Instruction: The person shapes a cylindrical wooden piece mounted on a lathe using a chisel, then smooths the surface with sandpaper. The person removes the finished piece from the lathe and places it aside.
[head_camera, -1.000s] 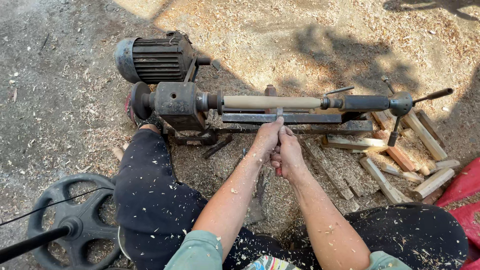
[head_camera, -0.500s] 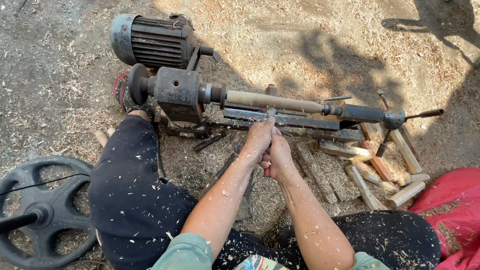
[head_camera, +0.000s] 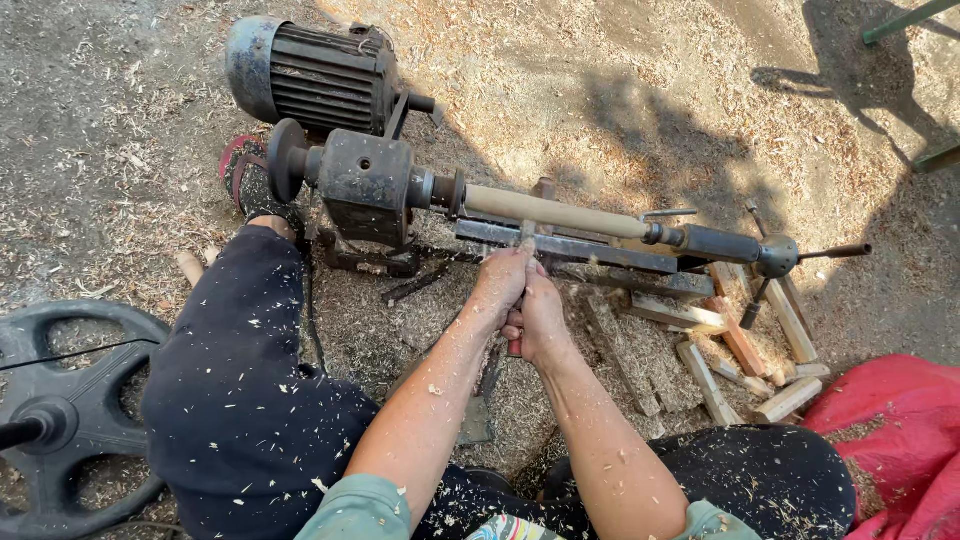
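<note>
A pale round wooden rod (head_camera: 555, 212) is mounted in a small dark metal lathe (head_camera: 375, 185) on the ground, between its headstock and tailstock (head_camera: 735, 246). My left hand (head_camera: 503, 282) and my right hand (head_camera: 540, 318) are clasped together around the handle of a turning chisel (head_camera: 525, 240). Its tip rests on the tool rest bar (head_camera: 560, 246) and points at the rod. The red end of the handle shows below my right hand. Wood chips fly near the tip.
A grey electric motor (head_camera: 310, 75) sits behind the lathe. A black spoked wheel (head_camera: 70, 415) lies at the left, a red cloth (head_camera: 895, 430) at the right. Several cut wooden sticks (head_camera: 740, 345) lie under the tailstock. Shavings cover the dirt and my dark trousers (head_camera: 240, 390).
The view has shifted, so the lathe now lies tilted in the frame. Both hands have stayed clasped on the chisel at the tool rest, near the rod's middle.
</note>
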